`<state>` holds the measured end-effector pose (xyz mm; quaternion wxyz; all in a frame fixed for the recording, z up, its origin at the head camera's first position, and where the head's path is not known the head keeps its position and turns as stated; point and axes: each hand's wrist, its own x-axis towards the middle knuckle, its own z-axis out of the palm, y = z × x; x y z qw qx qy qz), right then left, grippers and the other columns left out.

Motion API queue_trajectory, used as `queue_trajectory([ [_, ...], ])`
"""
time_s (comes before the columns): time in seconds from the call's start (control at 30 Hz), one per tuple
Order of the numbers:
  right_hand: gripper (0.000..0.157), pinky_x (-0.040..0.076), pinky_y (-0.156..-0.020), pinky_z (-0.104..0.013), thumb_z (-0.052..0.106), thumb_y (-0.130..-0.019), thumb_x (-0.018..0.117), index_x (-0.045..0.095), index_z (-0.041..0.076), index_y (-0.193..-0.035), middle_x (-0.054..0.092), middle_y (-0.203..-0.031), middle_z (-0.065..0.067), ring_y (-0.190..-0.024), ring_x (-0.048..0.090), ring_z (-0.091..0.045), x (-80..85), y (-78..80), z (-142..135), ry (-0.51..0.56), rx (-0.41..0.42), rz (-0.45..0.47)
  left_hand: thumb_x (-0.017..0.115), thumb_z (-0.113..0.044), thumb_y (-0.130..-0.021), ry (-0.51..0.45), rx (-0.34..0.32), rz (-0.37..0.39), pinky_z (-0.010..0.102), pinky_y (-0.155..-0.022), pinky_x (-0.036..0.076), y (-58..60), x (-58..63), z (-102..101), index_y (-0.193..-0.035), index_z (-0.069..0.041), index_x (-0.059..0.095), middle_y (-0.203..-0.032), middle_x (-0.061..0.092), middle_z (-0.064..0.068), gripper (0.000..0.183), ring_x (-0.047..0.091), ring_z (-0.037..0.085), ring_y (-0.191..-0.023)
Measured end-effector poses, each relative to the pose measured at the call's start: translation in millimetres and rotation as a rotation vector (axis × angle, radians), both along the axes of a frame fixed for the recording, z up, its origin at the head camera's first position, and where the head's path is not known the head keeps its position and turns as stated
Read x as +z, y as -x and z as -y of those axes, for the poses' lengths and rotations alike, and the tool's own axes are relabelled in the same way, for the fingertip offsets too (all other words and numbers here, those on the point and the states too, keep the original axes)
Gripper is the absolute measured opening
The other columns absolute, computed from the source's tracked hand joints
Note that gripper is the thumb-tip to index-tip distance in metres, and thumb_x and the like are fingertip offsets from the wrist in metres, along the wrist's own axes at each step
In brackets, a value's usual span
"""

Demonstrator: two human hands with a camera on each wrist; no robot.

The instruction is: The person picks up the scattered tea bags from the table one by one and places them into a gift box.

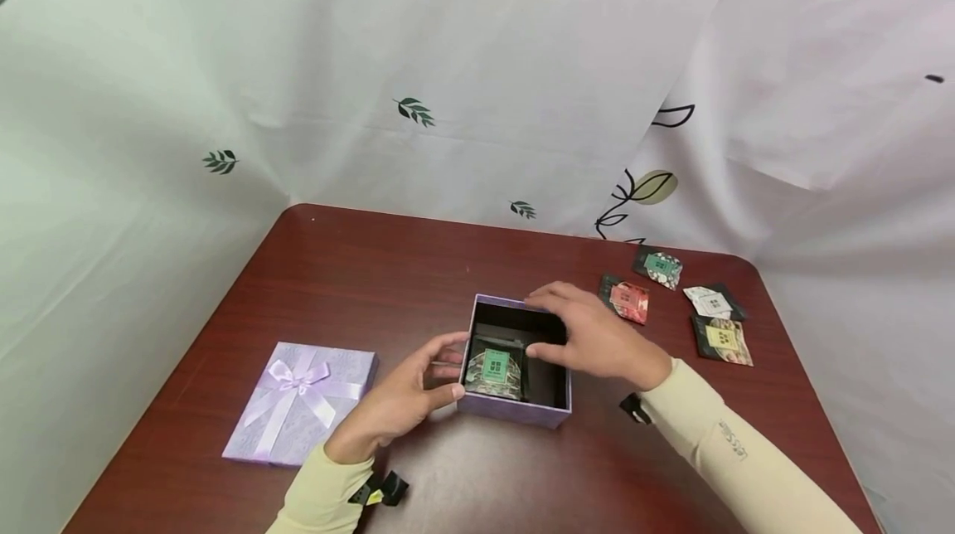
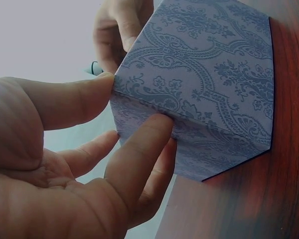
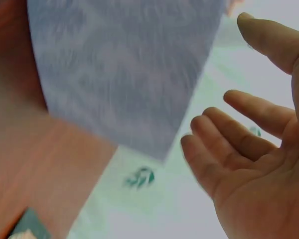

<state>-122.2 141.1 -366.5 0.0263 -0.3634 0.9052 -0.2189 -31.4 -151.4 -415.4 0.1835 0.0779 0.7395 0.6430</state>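
A purple patterned gift box (image 1: 515,412) stands uncovered on the table. Inside its left part lies a packet (image 1: 494,370) with a green label. My left hand (image 1: 406,395) holds the box at its near left corner; in the left wrist view the thumb touches the rim and the fingers rest against the wall (image 2: 199,64). Over the right part of the box hovers my right hand (image 1: 589,335), fingers spread and relaxed. The right wrist view shows that hand (image 3: 259,164) with nothing in it, beside the blurred box wall (image 3: 119,74).
On the left lies the purple box lid (image 1: 306,401) with a ribbon bow. To the right are several packets: red (image 1: 627,299), green-labelled (image 1: 660,267), white (image 1: 712,302) and yellow-labelled (image 1: 724,340). A pale curtain (image 1: 448,61) surrounds the dark red table (image 1: 358,269).
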Motion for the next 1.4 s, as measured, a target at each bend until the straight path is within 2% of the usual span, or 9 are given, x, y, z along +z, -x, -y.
queue_trajectory([
  [0.27,0.066,0.052,-0.106,-0.052,0.035,-0.088,0.087,0.063,0.006,-0.142,0.064,-0.141,-0.009,-0.125,0.065,-0.029,4.9,21.6,-45,0.007,-0.105,-0.041,0.07,0.001,-0.096,0.003,0.002,-0.012,0.039,-0.096,0.052,-0.1,-0.7,1,-0.158,-0.007,0.042,-0.144,0.052,0.031,0.069,0.057,0.043,-0.13],
  [0.33,0.065,0.054,-0.099,-0.051,0.032,-0.088,0.087,0.063,0.005,-0.142,0.064,-0.141,-0.012,-0.107,0.069,-0.026,1.9,28.7,-56,0.0,-0.134,-0.033,0.07,0.001,-0.096,0.001,0.0,-0.011,0.039,-0.096,0.052,-0.2,-0.8,1,-0.159,-0.007,0.042,-0.144,0.053,0.031,0.069,0.058,0.043,-0.13],
  [0.43,0.065,0.053,-0.093,-0.047,0.03,-0.088,0.087,0.061,0.004,-0.143,0.063,-0.14,-0.014,-0.083,0.065,-0.018,-4.4,38.9,-70,-0.01,-0.178,0.013,0.07,0.001,-0.096,-0.006,-0.003,-0.004,0.039,-0.095,0.052,-0.7,-0.8,0,-0.159,-0.006,0.041,-0.143,0.052,0.031,0.07,0.058,0.042,-0.129],
  [0.5,0.066,0.052,-0.092,-0.048,0.029,-0.089,0.086,0.06,0.003,-0.144,0.061,-0.141,-0.015,-0.076,0.06,-0.016,-9.6,44.9,-77,-0.012,-0.204,0.056,0.07,0.001,-0.096,-0.01,-0.004,0.001,0.039,-0.095,0.052,-1.1,-1.0,0,-0.159,-0.006,0.041,-0.143,0.052,0.032,0.07,0.058,0.041,-0.129],
  [0.67,0.07,0.049,-0.105,-0.059,0.029,-0.089,0.086,0.058,-0.002,-0.146,0.058,-0.146,-0.022,-0.111,0.065,-0.034,-26.6,60.0,-94,-0.02,-0.248,0.116,0.07,0.002,-0.096,-0.01,-0.004,0.003,0.039,-0.096,0.052,-1.7,-1.4,-1,-0.159,-0.007,0.041,-0.143,0.052,0.032,0.07,0.058,0.04,-0.128],
  [0.77,0.073,0.05,-0.105,-0.061,0.029,-0.088,0.087,0.057,-0.005,-0.146,0.057,-0.146,-0.024,-0.122,0.065,-0.041,-38.8,68.9,-103,-0.02,-0.275,0.152,0.07,0.002,-0.096,-0.007,-0.004,0.004,0.038,-0.095,0.052,-1.6,-1.6,-1,-0.159,-0.007,0.041,-0.144,0.052,0.032,0.07,0.058,0.04,-0.129],
  [1.0,0.072,0.049,-0.106,-0.061,0.028,-0.087,0.088,0.058,-0.009,-0.14,0.061,-0.13,-0.024,-0.112,0.059,-0.036,-68.0,86.8,-119,-0.061,-0.313,0.184,0.069,0.002,-0.096,0.001,0.004,-0.003,0.039,-0.095,0.052,-0.2,-1.3,0,-0.159,-0.007,0.041,-0.144,0.052,0.031,0.069,0.057,0.042,-0.129],
  [1.23,0.082,0.043,-0.111,-0.066,0.031,-0.083,0.09,0.055,-0.012,-0.143,0.057,-0.142,-0.034,-0.131,0.055,-0.051,-82.0,93.8,-130,-0.112,-0.314,0.186,0.07,0.002,-0.096,-0.002,-0.001,-0.003,0.039,-0.094,0.053,0.8,-2.5,0,-0.159,-0.007,0.042,-0.144,0.053,0.031,0.069,0.058,0.041,-0.129],
  [1.4,0.087,0.039,-0.115,-0.067,0.032,-0.084,0.089,0.05,-0.014,-0.146,0.053,-0.147,-0.036,-0.137,0.05,-0.054,-85.8,95.4,-134,-0.138,-0.328,0.205,0.07,0.001,-0.096,-0.007,-0.002,0.002,0.038,-0.093,0.053,1.0,-2.5,0,-0.159,-0.008,0.042,-0.144,0.052,0.031,0.07,0.058,0.04,-0.129],
])
